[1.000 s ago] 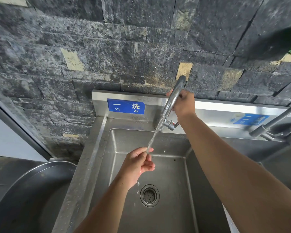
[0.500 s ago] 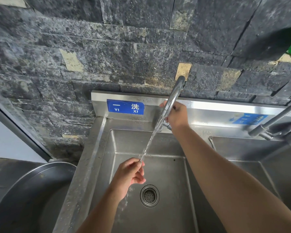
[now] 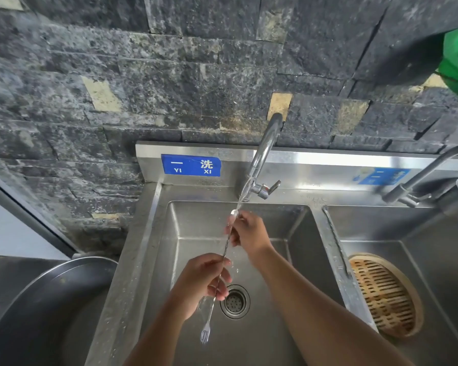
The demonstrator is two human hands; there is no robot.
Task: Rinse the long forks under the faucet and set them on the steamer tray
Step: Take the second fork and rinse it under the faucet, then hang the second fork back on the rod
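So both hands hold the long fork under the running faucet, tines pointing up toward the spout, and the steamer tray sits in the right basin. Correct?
Not quite: the tines point down. In the head view the long fork hangs with its tines near the drain, its handle end up in the stream from the faucet. The left hand and right hand both hold it, and the steamer tray sits in the right basin.

Two long thin metal forks: one held point(image 3: 224, 262) under the water, one lying point(image 3: 337, 244) on the divider between basins. Two bare hands: left hand point(image 3: 204, 282), right hand point(image 3: 249, 233). Two curved steel faucets point(image 3: 263, 154) point(image 3: 423, 173). Two stainless sink basins point(image 3: 288, 260) point(image 3: 434, 260). Two blue labels point(image 3: 191, 165) point(image 3: 381, 175). One round bamboo steamer tray point(image 3: 384, 294). One round drain strainer point(image 3: 234, 301). One large round metal basin point(image 3: 37, 313).
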